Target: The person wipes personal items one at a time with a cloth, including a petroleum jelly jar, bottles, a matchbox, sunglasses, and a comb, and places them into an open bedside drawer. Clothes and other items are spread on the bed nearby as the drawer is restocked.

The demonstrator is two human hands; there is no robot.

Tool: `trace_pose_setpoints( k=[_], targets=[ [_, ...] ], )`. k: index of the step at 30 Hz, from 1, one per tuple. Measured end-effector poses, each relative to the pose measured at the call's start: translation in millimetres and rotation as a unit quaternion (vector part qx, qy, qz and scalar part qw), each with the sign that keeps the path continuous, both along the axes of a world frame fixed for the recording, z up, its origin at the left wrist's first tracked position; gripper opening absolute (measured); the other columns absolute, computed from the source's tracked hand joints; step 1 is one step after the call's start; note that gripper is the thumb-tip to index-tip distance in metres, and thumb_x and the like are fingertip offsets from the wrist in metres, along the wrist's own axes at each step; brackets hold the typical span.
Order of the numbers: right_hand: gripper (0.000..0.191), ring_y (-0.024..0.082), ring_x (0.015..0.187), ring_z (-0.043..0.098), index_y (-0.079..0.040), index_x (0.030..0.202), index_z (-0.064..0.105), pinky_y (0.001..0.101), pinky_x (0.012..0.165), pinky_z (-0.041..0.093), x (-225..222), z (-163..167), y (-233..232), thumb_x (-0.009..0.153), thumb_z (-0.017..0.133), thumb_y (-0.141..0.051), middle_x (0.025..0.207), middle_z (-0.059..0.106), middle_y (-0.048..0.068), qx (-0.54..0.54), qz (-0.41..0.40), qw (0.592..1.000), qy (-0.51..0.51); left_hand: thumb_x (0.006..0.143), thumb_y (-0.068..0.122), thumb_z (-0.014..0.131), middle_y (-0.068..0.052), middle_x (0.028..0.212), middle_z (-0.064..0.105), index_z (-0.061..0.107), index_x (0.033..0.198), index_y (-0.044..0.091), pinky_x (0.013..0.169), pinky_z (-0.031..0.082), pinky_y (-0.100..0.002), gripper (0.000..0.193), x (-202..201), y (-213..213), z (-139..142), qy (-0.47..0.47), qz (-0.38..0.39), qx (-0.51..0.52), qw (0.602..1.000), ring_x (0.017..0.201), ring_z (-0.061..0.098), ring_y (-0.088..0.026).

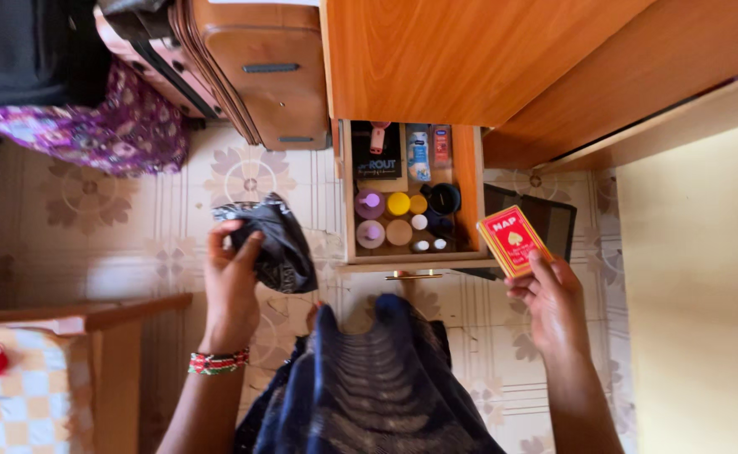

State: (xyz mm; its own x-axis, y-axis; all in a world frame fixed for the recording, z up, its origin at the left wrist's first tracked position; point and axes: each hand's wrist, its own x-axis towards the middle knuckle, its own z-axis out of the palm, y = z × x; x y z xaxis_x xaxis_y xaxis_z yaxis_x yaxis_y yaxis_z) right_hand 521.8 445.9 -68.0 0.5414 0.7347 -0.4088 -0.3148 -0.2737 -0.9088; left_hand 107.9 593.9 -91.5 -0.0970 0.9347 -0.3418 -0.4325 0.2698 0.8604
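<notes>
Two hands: left hand [231, 286] grips one crumpled black cloth [273, 244]; right hand [554, 304] holds one red card box [513, 240], spade-marked, beside the open drawer [466, 181] of small bottles.

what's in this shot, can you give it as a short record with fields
left hand: holds a crumpled black cloth above the tiled floor
right hand: holds a red card box beside the drawer
drawer: pulled open, holding round-capped bottles, tubes and a dark cup
behind: brown suitcase, purple patterned cloth
wrist: beaded bracelet on the left
</notes>
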Motion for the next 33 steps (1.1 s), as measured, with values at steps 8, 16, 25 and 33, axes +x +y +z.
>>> trace_pose_setpoints(
  k=[8, 16, 25, 33],
  targets=[
    [0.030, 0.024, 0.083, 0.078, -0.011, 0.116, 0.053, 0.0386, 0.068, 0.061, 90.9, -105.8, 132.0, 0.099, 0.057, -0.035, 0.101, 0.072, 0.009, -0.097, 0.190, 0.974, 0.071, 0.096, 0.001, 0.065, -0.007, 0.124, 0.064, 0.042, 0.140, 0.009, 0.087, 0.057, -0.027, 0.050, 72.0, -1.8, -62.2, 0.021, 0.254, -0.057, 0.965, 0.107, 0.066, -0.014],
    [0.022, 0.022, 0.081, 0.074, -0.012, 0.115, 0.054, 0.0338, 0.063, 0.057, 79.1, -283.4, 244.7, 0.104, 0.060, -0.030, 0.104, 0.070, 0.011, -0.176, 0.292, 0.940, 0.006, 0.098, 0.002, 0.064, -0.006, 0.113, 0.069, 0.056, 0.127, 0.003, 0.085, 0.057, -0.030, 0.030, 136.1, 20.4, -132.8, 0.005, 0.272, -0.096, 0.957, 0.099, 0.068, -0.015],
    [0.021, 0.015, 0.073, 0.073, -0.021, 0.120, 0.055, 0.0291, 0.054, 0.052, 21.9, -389.0, 316.5, 0.102, 0.059, -0.031, 0.104, 0.067, 0.002, -0.227, 0.330, 0.916, -0.022, 0.096, 0.004, 0.063, -0.005, 0.107, 0.073, 0.063, 0.122, 0.004, 0.080, 0.058, -0.031, 0.026, 140.7, 40.7, -195.1, -0.033, 0.248, -0.167, 0.954, 0.093, 0.071, -0.016],
    [0.020, 0.014, 0.058, 0.065, -0.014, 0.115, 0.060, 0.0305, 0.049, 0.056, 7.4, -407.4, 339.1, 0.100, 0.065, -0.025, 0.087, 0.070, 0.005, -0.215, 0.262, 0.936, -0.096, 0.100, 0.010, 0.061, -0.005, 0.103, 0.073, 0.065, 0.114, 0.007, 0.076, 0.058, -0.033, 0.016, 139.8, 37.1, -197.6, -0.125, 0.242, -0.216, 0.938, 0.089, 0.072, -0.017]
  ],
)
